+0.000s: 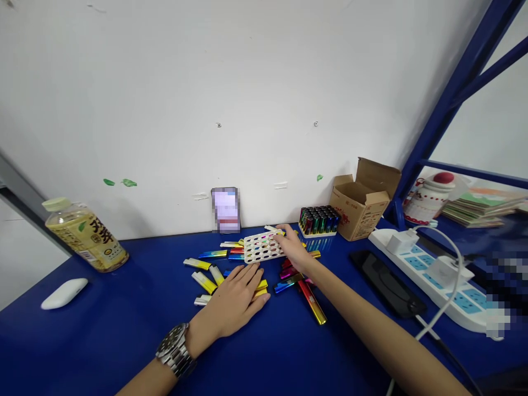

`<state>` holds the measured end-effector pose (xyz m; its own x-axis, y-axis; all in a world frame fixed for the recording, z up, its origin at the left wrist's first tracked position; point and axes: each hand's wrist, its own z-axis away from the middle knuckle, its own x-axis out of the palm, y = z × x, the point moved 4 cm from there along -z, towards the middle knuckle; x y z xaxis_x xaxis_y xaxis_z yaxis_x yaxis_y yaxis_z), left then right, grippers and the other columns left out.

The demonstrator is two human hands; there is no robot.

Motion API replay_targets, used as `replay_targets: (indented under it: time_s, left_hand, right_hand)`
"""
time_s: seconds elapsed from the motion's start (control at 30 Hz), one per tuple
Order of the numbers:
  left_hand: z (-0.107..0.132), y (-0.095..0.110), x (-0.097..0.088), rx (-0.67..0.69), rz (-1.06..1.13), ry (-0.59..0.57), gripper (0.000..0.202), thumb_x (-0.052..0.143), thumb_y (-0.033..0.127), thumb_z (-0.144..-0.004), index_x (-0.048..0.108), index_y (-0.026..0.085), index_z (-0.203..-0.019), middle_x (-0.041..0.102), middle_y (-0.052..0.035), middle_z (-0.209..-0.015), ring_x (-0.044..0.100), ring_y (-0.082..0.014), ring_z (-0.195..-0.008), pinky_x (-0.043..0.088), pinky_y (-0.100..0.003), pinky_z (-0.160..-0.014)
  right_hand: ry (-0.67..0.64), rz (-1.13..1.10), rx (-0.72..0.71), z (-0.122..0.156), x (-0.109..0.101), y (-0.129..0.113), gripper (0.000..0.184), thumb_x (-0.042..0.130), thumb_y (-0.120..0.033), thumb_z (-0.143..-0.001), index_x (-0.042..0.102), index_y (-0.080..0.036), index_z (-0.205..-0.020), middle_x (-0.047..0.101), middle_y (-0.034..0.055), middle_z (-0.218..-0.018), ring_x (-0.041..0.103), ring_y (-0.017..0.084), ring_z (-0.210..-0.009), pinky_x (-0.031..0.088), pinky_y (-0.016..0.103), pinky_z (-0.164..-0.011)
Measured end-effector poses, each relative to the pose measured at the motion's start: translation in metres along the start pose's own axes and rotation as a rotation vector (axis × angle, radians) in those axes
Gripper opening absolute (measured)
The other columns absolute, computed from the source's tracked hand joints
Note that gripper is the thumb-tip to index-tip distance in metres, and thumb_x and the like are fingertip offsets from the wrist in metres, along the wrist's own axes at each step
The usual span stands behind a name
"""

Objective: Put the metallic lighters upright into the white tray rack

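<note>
My right hand (293,252) grips the right end of a white tray with rows of holes (264,247), tilted above a spread of lighters. Coloured patches show through its holes. My left hand (238,297) lies palm down with fingers stretched out over several lighters, just below the tray; what is under the palm is hidden. Yellow-and-silver lighters (204,282) lie left of that hand. A blue-and-gold lighter (213,254) rests farther back. Under my right wrist are darker, shiny lighters (287,283), and a red-and-gold lighter (312,302) points toward me.
A filled rack of upright lighters (319,221) stands beside an open cardboard box (363,203). A phone (226,210) leans on the wall. To the left are a drink bottle (88,236) and a white case (65,293); to the right, a black phone (386,283) and a power strip (437,280) with cables.
</note>
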<state>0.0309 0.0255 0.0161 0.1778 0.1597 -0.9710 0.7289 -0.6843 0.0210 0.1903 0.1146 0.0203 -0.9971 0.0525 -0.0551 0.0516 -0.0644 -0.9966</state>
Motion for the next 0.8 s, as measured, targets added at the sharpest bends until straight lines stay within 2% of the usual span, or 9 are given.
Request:
replay_targets:
  time_s: [0.07,0.2,0.3,0.4,0.5,0.63,0.8]
  left_hand:
    - [0.001,-0.001,0.000,-0.025,0.012,0.027,0.055,0.031,0.052,-0.094,0.050,0.017,-0.132,0.055,-0.0118,-0.135,0.049,-0.0245,-0.126,0.037,-0.042,-0.107]
    - [0.001,-0.005,-0.002,-0.124,0.015,0.065,0.057,0.035,0.054,-0.092,0.051,0.015,-0.130,0.057,-0.0141,-0.130,0.052,-0.0278,-0.121,0.042,-0.044,-0.101]
    - [0.000,-0.007,-0.001,-0.175,0.002,0.053,0.060,0.037,0.055,-0.090,0.051,0.012,-0.129,0.057,-0.0160,-0.129,0.052,-0.0300,-0.119,0.043,-0.046,-0.100]
    - [-0.001,-0.008,0.000,-0.199,-0.003,0.049,0.061,0.038,0.056,-0.089,0.051,0.011,-0.128,0.056,-0.0166,-0.129,0.051,-0.0316,-0.120,0.042,-0.048,-0.099]
    - [-0.002,-0.009,-0.001,-0.213,0.015,0.079,0.060,0.037,0.057,-0.089,0.050,0.013,-0.128,0.057,-0.0157,-0.127,0.051,-0.0313,-0.119,0.042,-0.048,-0.098]
    - [-0.004,-0.012,-0.006,-0.267,0.024,0.146,0.050,0.032,0.051,-0.093,0.051,0.016,-0.125,0.059,-0.0125,-0.120,0.054,-0.0274,-0.111,0.043,-0.045,-0.096]
    - [-0.006,-0.017,-0.009,-0.273,-0.042,0.132,0.040,0.034,0.043,-0.093,0.058,0.017,-0.111,0.062,-0.0121,-0.111,0.056,-0.0280,-0.103,0.044,-0.047,-0.091]
  right_hand:
    - [0.023,0.146,-0.038,0.000,-0.012,-0.004,0.028,0.048,-0.023,-0.076,0.052,-0.020,-0.103,0.059,-0.0001,-0.077,0.058,0.016,-0.068,0.048,0.026,-0.060]
    - [0.078,0.393,-0.130,0.001,-0.034,-0.019,0.022,0.046,-0.025,-0.075,0.060,-0.018,-0.091,0.060,0.0007,-0.068,0.059,0.018,-0.069,0.045,0.026,-0.060]
    - [0.103,0.570,-0.145,0.005,-0.047,-0.029,0.018,0.048,-0.024,-0.074,0.063,-0.019,-0.082,0.063,0.0031,-0.069,0.061,0.020,-0.073,0.044,0.027,-0.062]
    - [0.107,0.709,-0.153,0.008,-0.050,-0.032,0.018,0.050,-0.025,-0.074,0.066,-0.019,-0.080,0.066,0.0063,-0.074,0.062,0.023,-0.078,0.043,0.028,-0.064]
    - [0.119,0.824,-0.179,0.014,-0.042,-0.031,0.022,0.050,-0.025,-0.077,0.067,-0.017,-0.089,0.069,0.0109,-0.088,0.062,0.026,-0.087,0.043,0.031,-0.070]
    - [0.055,0.949,-0.210,0.023,-0.015,-0.023,0.032,0.043,-0.026,-0.085,0.063,-0.011,-0.104,0.068,0.0167,-0.096,0.061,0.029,-0.092,0.043,0.036,-0.078]
    - [0.018,1.134,-0.331,0.035,0.011,-0.016,0.036,0.038,-0.031,-0.090,0.063,-0.009,-0.105,0.062,0.0203,-0.104,0.052,0.032,-0.104,0.038,0.043,-0.089]
